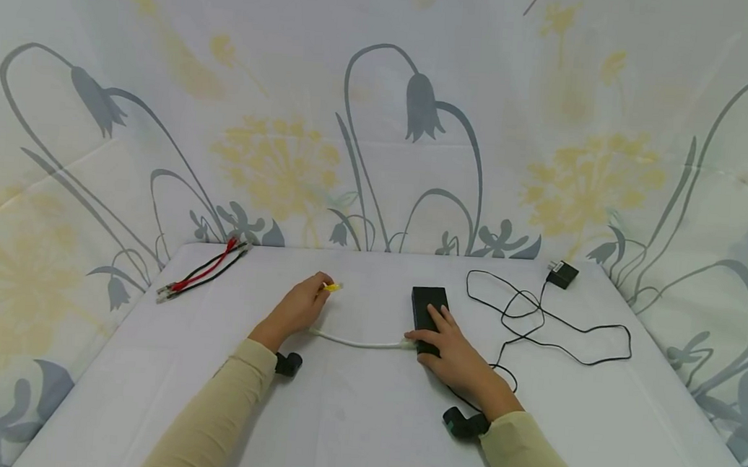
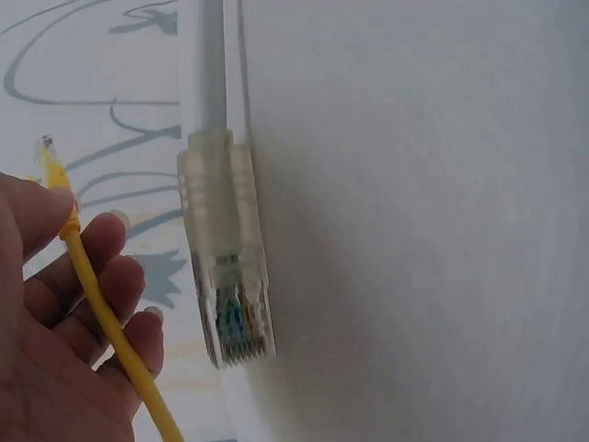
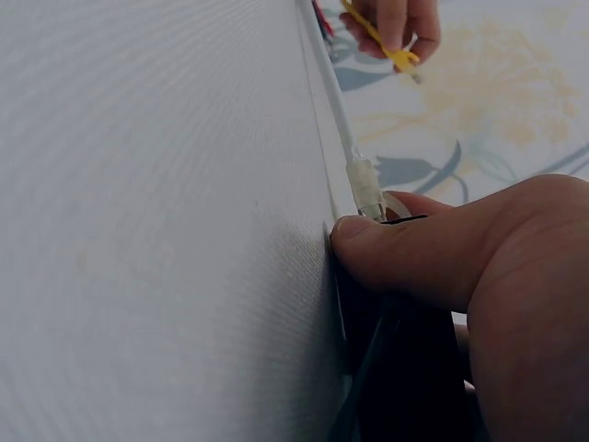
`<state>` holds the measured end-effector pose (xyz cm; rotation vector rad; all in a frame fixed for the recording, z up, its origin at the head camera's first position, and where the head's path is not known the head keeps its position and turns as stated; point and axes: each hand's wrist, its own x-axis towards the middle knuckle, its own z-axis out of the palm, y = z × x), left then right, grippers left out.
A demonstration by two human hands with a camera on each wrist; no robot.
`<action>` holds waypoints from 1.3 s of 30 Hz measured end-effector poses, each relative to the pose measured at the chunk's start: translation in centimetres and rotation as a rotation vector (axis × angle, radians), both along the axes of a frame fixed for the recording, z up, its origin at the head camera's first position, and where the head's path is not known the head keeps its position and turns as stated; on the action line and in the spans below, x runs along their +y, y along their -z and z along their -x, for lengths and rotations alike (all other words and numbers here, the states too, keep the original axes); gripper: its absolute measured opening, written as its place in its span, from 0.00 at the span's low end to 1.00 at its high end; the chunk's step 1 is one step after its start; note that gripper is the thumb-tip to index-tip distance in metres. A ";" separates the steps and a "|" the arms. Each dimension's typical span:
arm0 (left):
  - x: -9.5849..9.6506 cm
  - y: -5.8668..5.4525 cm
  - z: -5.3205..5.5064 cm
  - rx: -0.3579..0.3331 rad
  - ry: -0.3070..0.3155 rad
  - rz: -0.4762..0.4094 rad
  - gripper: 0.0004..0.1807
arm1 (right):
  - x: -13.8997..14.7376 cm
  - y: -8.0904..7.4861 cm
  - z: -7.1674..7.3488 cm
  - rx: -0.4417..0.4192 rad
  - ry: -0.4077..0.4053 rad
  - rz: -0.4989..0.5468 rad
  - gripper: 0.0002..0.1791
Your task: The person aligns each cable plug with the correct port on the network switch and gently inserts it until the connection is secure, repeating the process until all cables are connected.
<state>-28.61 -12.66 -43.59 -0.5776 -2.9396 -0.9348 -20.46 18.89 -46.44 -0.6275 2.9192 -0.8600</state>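
Note:
My left hand [image 1: 297,306] pinches a yellow network cable [image 2: 120,336] just behind its clear plug, which points away from the palm. Below that hand lies the loose end of a white network cable [image 1: 358,344], its clear plug [image 2: 230,304] showing gold contacts and coloured wires. The cable's other plug [image 3: 365,187] meets the left side of a flat black box [image 1: 425,306]. My right hand [image 1: 455,351] grips this box, fingers spread over its top and the thumb [image 3: 386,247] along its edge. The yellow cable's far end is hidden.
A black power adapter [image 1: 563,275] lies at the back right, its thin black cord [image 1: 576,327] looped across the table toward the right wrist. Red and black leads [image 1: 205,271] with metal ends lie at the back left. A flower-patterned curtain [image 1: 379,154] hangs behind the white table [image 1: 361,421].

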 end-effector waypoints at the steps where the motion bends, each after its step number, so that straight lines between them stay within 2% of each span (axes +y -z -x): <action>1: 0.1 0.1 0.0 0.004 0.002 -0.002 0.13 | 0.0 0.0 0.0 -0.004 0.001 0.003 0.24; 8: 0.8 0.3 -0.1 0.079 0.032 0.026 0.11 | 0.1 0.0 0.1 -0.020 0.011 0.032 0.35; 18: 2.5 0.0 -0.8 0.036 -0.001 0.071 0.10 | 0.1 0.1 0.3 -0.069 0.047 0.025 0.42; 26: 3.7 -0.1 -1.3 0.012 -0.003 0.082 0.10 | 0.2 0.1 0.4 -0.071 0.050 -0.003 0.41; 39: 5.0 0.1 -1.8 0.035 0.009 0.059 0.10 | 0.1 -0.3 0.2 -0.060 0.044 0.010 0.41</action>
